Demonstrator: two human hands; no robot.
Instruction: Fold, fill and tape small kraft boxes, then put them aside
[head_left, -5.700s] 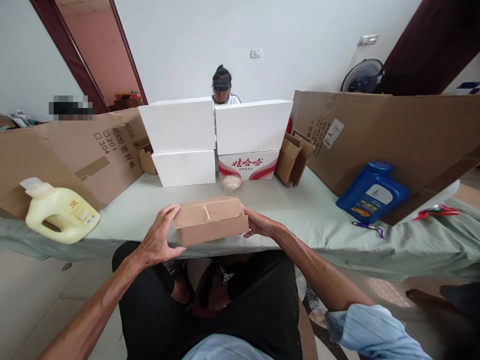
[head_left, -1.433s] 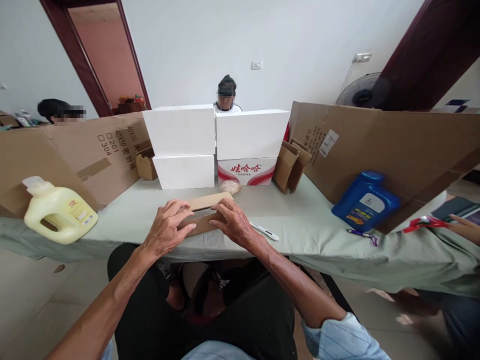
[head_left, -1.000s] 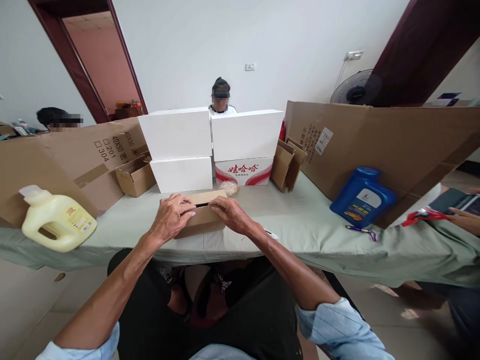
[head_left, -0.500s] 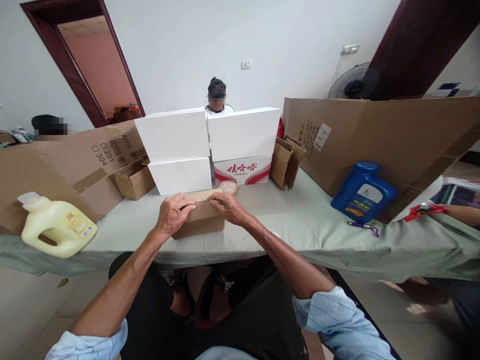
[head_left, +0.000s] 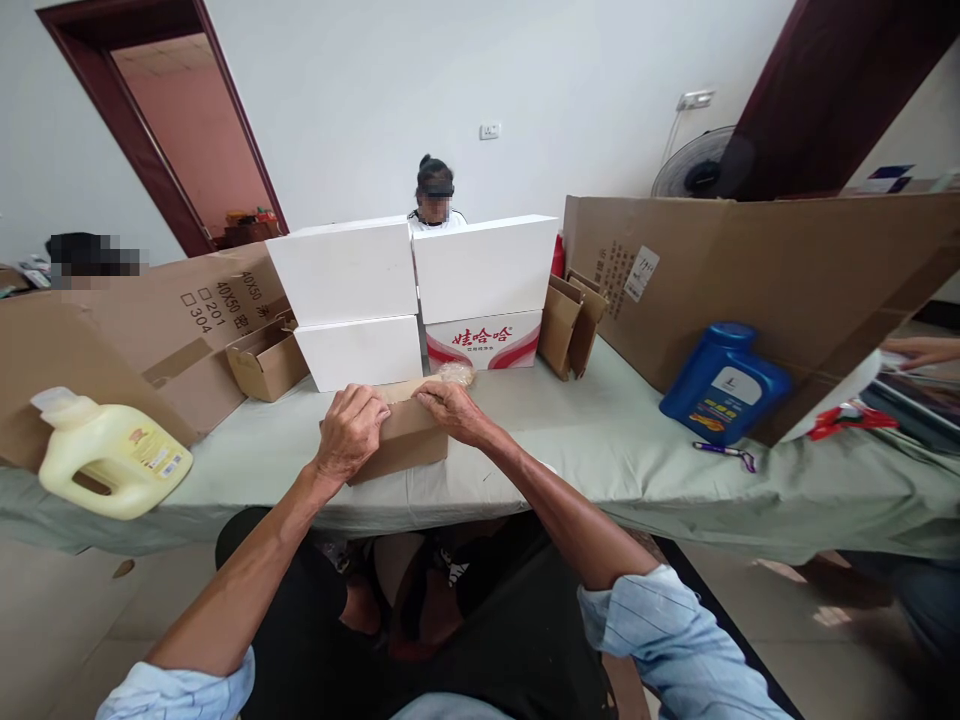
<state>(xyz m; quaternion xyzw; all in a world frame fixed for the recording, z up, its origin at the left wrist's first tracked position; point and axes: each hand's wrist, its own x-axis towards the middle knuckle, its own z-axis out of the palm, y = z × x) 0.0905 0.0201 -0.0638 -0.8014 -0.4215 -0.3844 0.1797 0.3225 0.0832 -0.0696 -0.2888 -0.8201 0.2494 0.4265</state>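
Observation:
Right in front of me on the green tablecloth (head_left: 517, 440) stands a small brown cardboard box (head_left: 409, 445). My left hand (head_left: 351, 430) is closed at the left part of its upper edge, fingers bent over the top. Close by, my right hand (head_left: 454, 408) pinches the same top edge nearer the right end. The fingers hide part of the edge, so how the flaps sit cannot be seen fully. Just behind my right hand lies a roll of clear tape (head_left: 457, 374), partly covered by it.
White boxes (head_left: 341, 270) are stacked at the back, one with red print (head_left: 484, 340). Small open cartons (head_left: 262, 358) and large cardboard panels (head_left: 750, 290) flank them. A yellow jug (head_left: 116, 455) stands left, a blue bottle (head_left: 724, 385) right. A person (head_left: 435, 195) sits opposite.
My left hand has shifted slightly and its fingers are more curled on the box's top edge. At far right, another person's hand has left the red item.

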